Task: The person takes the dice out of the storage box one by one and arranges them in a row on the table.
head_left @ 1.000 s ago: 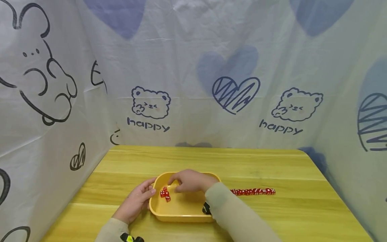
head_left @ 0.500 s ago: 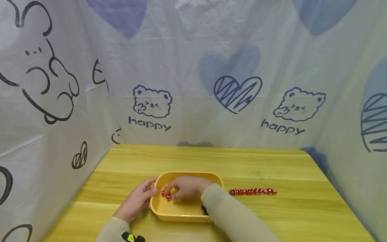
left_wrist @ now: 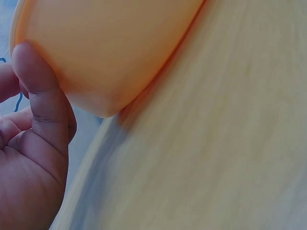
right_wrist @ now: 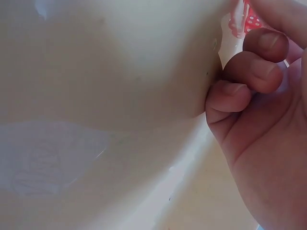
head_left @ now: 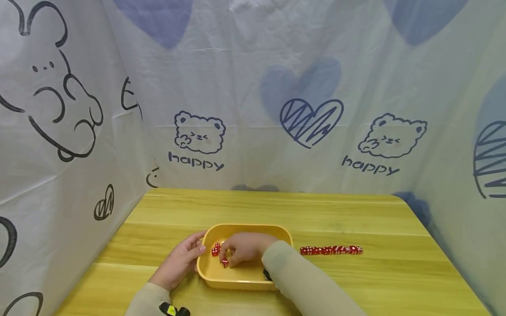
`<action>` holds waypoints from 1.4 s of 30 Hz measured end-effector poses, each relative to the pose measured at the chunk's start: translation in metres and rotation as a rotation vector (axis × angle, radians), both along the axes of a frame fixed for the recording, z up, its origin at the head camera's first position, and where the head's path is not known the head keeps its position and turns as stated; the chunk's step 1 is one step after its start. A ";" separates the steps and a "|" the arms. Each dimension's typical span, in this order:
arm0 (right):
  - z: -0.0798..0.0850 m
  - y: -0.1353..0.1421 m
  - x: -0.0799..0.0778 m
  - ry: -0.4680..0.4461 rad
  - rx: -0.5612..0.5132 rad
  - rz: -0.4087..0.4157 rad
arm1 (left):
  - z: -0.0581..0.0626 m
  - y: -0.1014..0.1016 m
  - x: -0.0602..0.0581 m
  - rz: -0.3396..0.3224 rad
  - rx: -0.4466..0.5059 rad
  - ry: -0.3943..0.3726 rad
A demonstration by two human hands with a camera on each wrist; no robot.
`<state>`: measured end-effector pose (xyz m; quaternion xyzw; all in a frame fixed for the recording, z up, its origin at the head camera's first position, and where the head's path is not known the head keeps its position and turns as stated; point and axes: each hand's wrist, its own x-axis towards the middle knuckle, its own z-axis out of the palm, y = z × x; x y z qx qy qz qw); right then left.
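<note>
My left hand point(head_left: 183, 259) holds the left end of a yellow plastic bin point(head_left: 245, 284), thumb at the rim and the other fingers behind the wall. In the left wrist view the thumb point(left_wrist: 41, 81) lies against the bin's side point(left_wrist: 115, 52). Inside the bin, my right hand point(head_left: 247, 246) reaches down with thumb and index finger on either side of a red die point(head_left: 225, 263) with white dots. Its other fingers are curled in the right wrist view, where a red die point(right_wrist: 253, 20) shows near the fingertips. More red dice point(head_left: 215, 249) lie close together by the bin's left wall.
A straight row of several red dice point(head_left: 331, 250) lies on the wood-grain table point(head_left: 356, 219) to the right of the bin. White printed cloth point(head_left: 253, 145) surrounds the table at the back and sides.
My right hand has come down onto the dice in the bin and drawn one a little right and nearer, apart from the others. The left hand keeps its place at the rim.
</note>
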<state>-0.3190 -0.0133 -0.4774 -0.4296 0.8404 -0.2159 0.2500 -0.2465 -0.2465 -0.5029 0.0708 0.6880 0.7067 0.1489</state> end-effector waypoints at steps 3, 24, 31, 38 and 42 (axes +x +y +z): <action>0.002 -0.001 0.002 -0.007 0.006 -0.002 | 0.001 0.000 0.000 0.002 -0.001 0.000; 0.023 0.006 0.003 0.073 -0.048 -0.063 | -0.001 -0.001 -0.001 0.015 -0.003 -0.008; 0.028 0.013 -0.003 0.123 -0.040 -0.078 | -0.001 -0.001 -0.002 0.019 -0.004 -0.016; 0.033 0.025 -0.008 0.137 -0.050 -0.103 | -0.001 -0.001 -0.002 -0.014 0.019 -0.007; 0.037 0.032 -0.010 0.119 -0.068 -0.124 | -0.002 -0.002 -0.002 -0.003 0.017 -0.011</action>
